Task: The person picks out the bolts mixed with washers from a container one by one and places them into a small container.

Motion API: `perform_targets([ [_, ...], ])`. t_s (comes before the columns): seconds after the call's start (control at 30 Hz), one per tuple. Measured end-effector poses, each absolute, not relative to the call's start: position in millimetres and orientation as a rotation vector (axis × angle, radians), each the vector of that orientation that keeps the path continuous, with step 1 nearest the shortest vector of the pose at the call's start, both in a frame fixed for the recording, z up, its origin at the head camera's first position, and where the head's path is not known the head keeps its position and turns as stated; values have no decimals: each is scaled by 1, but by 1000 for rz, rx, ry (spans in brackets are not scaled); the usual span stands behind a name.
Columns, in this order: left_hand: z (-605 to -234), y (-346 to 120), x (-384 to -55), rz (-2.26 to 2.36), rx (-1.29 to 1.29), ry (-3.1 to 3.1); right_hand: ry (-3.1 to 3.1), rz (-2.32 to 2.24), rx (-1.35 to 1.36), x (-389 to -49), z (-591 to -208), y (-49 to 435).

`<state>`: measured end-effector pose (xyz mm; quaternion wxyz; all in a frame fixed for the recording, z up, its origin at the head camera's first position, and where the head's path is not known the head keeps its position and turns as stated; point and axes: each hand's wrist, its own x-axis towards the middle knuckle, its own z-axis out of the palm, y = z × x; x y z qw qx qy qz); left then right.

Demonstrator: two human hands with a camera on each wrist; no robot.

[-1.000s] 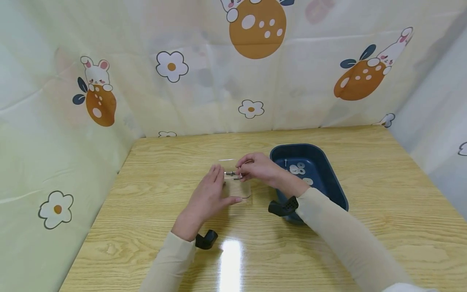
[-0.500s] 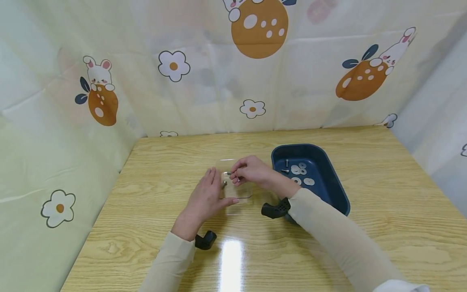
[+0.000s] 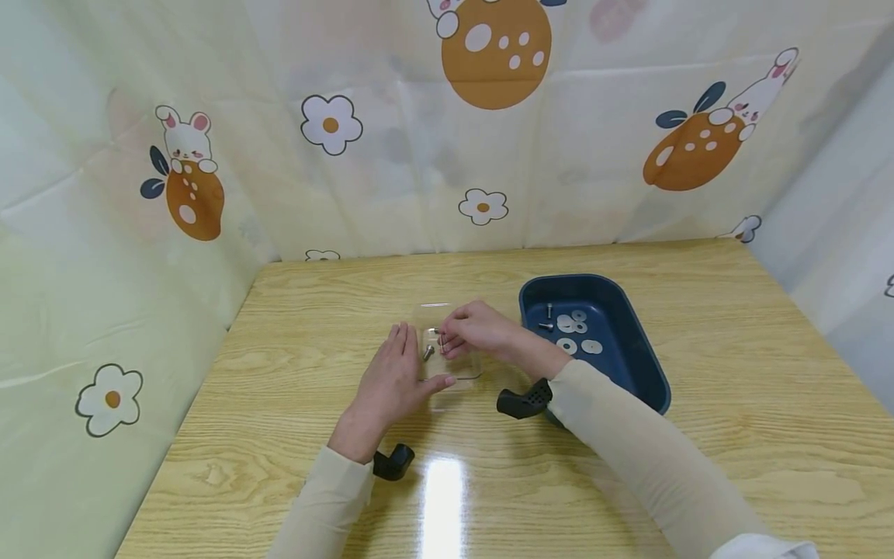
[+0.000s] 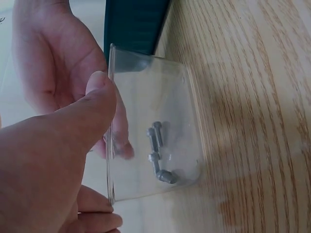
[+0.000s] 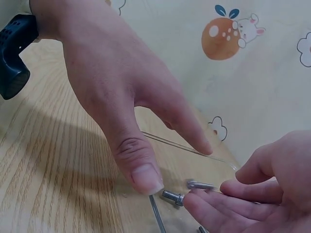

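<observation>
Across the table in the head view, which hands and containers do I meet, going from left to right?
Left hand, clear container, right hand, blue tray.

Table (image 3: 740,388) showing yellow-tan wood grain; curtain (image 3: 594,155) beyond far edge displaying orange fruits (image 3: 194,200), white rabbits (image 3: 187,144), white flowers (image 3: 331,125) on cream; tray (image 3: 599,303) showing navy; screws (image 4: 166,175) showing silver-grey through colourless box (image 4: 160,97).

The clear box (image 4: 146,97) looks like smooth, glossy plastic; the bolts (image 4: 166,177) are shiny grey metal. The blue tray (image 3: 623,369) looks like smooth plastic. The wood-grained surface (image 3: 279,349) gleams, the creased sheet (image 3: 398,194) seems cloth-like, the sleeves (image 3: 642,450) matt cloth.
</observation>
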<state>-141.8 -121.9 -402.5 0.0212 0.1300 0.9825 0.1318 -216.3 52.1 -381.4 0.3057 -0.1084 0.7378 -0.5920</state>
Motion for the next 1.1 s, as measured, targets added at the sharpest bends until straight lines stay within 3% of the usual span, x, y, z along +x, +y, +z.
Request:
perform_targets([
  [0.53,-399,-120,-141,402,391,3042,1964,-1570,-273,-216,-378,62],
  [1.1,-393,-106,-144,447,444,3048,1963,-1665,-253,-227,-370,106],
])
